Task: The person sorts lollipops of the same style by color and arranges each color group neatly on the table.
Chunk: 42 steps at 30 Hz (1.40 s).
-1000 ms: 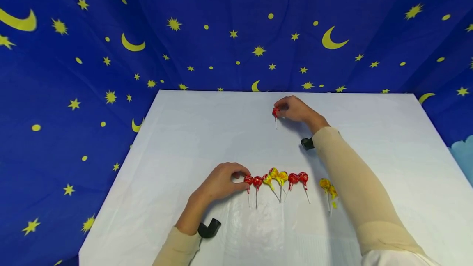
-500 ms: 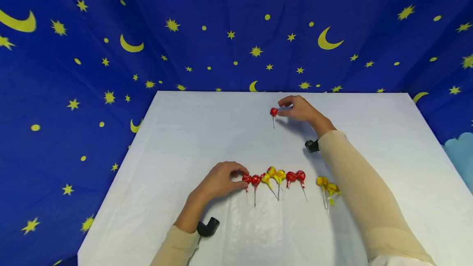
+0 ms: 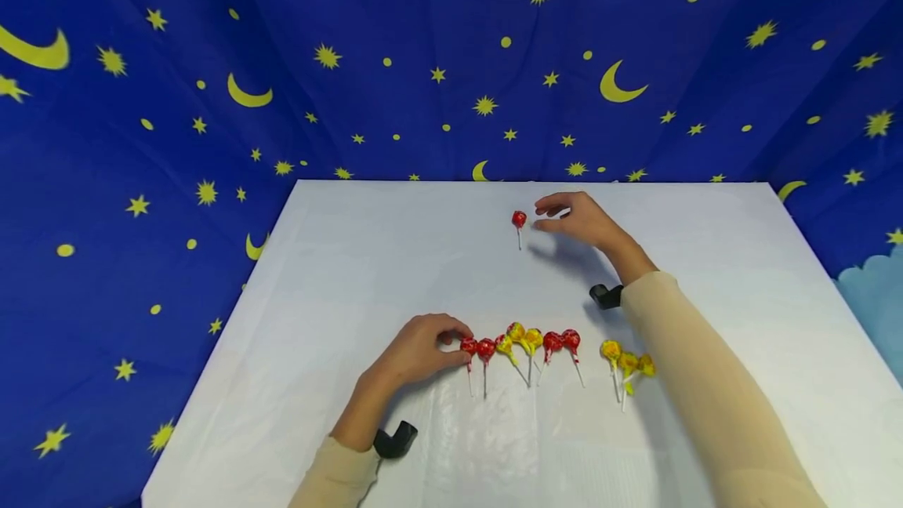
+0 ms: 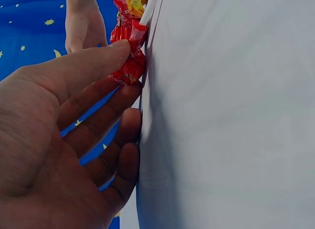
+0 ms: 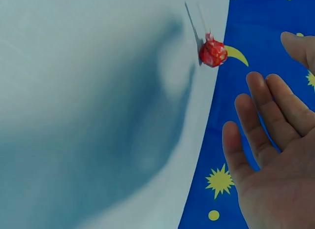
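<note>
At the left end of a row of wrapped lollipops, my left hand (image 3: 416,349) pinches a red lollipop (image 3: 469,346) between thumb and fingers. The left wrist view shows the thumb on the red wrapper (image 4: 132,69), its other fingers loosely bent near the table. Another red lollipop (image 3: 486,349) lies just right of it. Farther back, a single red lollipop (image 3: 519,219) lies with its stick towards me. My right hand (image 3: 584,219) is just right of that one, apart from it and holding nothing; in the right wrist view its fingers (image 5: 263,111) are spread and relaxed.
The row continues rightward with several yellow lollipops (image 3: 516,332) and two red ones (image 3: 571,339). A separate yellow group (image 3: 628,362) lies beside the right sleeve (image 3: 705,382). The white table (image 3: 367,257) ends at a blue star-patterned cloth (image 3: 395,100).
My right hand has let go of the far red lollipop and drawn away to the right. More of the yellow group shows beside the sleeve. The left hand keeps its hold.
</note>
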### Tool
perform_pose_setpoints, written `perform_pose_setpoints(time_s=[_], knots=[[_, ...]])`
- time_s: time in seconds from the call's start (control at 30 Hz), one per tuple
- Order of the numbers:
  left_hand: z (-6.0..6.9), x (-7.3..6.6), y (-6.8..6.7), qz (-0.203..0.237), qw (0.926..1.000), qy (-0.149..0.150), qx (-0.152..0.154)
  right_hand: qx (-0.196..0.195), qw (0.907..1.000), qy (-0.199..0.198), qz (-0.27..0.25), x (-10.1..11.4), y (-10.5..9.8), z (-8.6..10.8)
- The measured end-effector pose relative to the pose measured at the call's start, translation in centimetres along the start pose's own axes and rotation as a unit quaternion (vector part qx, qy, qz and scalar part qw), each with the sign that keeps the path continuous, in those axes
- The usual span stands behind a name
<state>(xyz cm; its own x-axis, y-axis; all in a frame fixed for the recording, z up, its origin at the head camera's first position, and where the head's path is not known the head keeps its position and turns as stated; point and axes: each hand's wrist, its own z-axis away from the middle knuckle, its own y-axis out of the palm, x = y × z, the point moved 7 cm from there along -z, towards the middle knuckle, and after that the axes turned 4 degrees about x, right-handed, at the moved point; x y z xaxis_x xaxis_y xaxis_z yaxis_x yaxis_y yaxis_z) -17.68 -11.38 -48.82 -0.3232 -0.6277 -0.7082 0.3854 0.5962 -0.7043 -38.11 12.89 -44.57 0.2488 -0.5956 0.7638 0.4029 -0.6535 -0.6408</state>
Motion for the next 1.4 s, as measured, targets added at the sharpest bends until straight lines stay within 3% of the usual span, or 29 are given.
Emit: perform_pose_setpoints(time_s=[0.23, 0.5, 0.8, 0.97, 1.4], knots=[[-0.1, -0.3, -0.2, 0.005, 0.9999, 0.002, -0.01, -0.014, 0.9998, -0.008, -0.008, 0.8, 0.4, 1.9], [-0.1, 0.3, 0.0, 0.003, 1.0, -0.007, -0.005, -0.019, 0.9995, -0.025, 0.004, 1.3, 0.7, 4.0], [0.2, 0.3, 0.1, 0.014, 0.9998, -0.002, -0.01, 0.001, 0.9998, -0.014, 0.013, 1.2, 1.9, 5.3], [0.1, 0.3, 0.1, 0.016, 0.9998, -0.007, -0.011, -0.003, 0.9994, -0.027, 0.019, 1.3, 1.9, 6.2], [0.2, 0.0, 0.1, 0.015, 0.9998, -0.01, -0.01, 0.032, 0.998, -0.026, 0.047, 1.2, 2.5, 10.4]])
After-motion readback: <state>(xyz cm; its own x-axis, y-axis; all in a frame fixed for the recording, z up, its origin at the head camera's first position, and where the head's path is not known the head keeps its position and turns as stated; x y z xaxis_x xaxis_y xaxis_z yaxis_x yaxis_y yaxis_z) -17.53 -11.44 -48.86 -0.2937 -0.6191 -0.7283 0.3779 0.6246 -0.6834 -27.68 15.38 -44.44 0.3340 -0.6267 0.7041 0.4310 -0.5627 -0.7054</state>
